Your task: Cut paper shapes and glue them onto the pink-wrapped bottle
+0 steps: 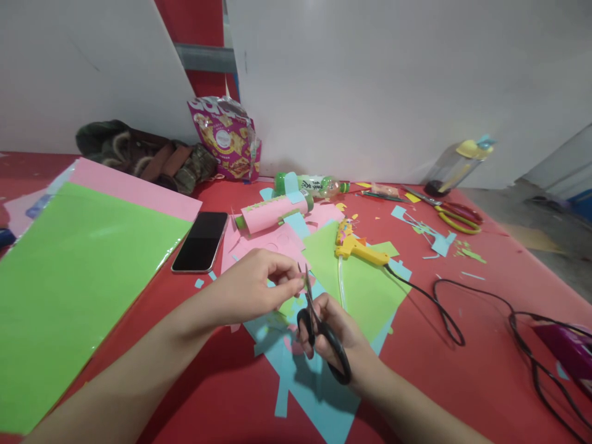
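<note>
My right hand (340,333) holds a pair of black-handled scissors (337,354), fingers through the loops and blades pointing up and away. The blades stand slightly parted beside the fingertips of my left hand (263,280). That hand is closed in a pinch on a small piece of paper (302,279), mostly hidden by the fingers; a bit of green shows. Beneath both hands lie light blue paper (319,394) and green paper (370,302) with cut scraps. A yellow hot glue gun (363,250) rests on the green sheet, its clear glue stick pointing toward me.
Pink paper wraps a green roll (275,214) beyond my hands, near a plastic bottle (312,185). A phone (200,242) and large green sheets (92,277) lie left. Larger scissors (456,216) and a clear container (456,166) are right. A black cord (481,287) crosses the table.
</note>
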Action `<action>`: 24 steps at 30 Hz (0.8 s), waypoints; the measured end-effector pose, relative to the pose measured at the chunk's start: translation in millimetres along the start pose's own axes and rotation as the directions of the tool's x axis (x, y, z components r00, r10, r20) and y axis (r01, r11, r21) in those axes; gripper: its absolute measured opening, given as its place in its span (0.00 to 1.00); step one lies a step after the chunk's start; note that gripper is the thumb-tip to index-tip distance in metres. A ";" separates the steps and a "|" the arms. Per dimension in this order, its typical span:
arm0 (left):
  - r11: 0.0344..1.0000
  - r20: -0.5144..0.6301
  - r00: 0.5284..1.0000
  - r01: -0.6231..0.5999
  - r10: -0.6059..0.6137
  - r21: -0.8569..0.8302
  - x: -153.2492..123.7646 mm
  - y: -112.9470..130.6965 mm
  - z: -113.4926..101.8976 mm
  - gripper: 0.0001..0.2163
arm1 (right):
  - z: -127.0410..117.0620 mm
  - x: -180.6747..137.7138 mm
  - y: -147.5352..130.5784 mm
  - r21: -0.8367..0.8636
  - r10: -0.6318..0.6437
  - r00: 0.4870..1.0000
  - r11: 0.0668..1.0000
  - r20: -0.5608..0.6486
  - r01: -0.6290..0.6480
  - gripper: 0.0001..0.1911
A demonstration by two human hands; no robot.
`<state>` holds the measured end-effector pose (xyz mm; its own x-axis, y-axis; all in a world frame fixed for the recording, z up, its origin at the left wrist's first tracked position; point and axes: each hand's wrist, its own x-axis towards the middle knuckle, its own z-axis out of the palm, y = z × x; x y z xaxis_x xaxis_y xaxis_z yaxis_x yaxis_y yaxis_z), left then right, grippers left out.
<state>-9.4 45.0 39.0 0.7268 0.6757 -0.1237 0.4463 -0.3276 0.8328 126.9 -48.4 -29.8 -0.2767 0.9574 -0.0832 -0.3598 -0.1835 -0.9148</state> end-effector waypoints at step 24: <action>0.997 0.043 0.998 -0.040 0.037 0.073 4.6 -6.9 29.8 0.10 | -1.4 4.3 -0.6 0.019 -0.111 0.907 0.991 -0.407 0.130 0.19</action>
<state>6.4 30.7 16.7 0.7644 0.6342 -0.1163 0.4543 -0.4016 0.7952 127.2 -43.9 -30.1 0.1518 0.9792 -0.1343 -0.4098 -0.0613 -0.9101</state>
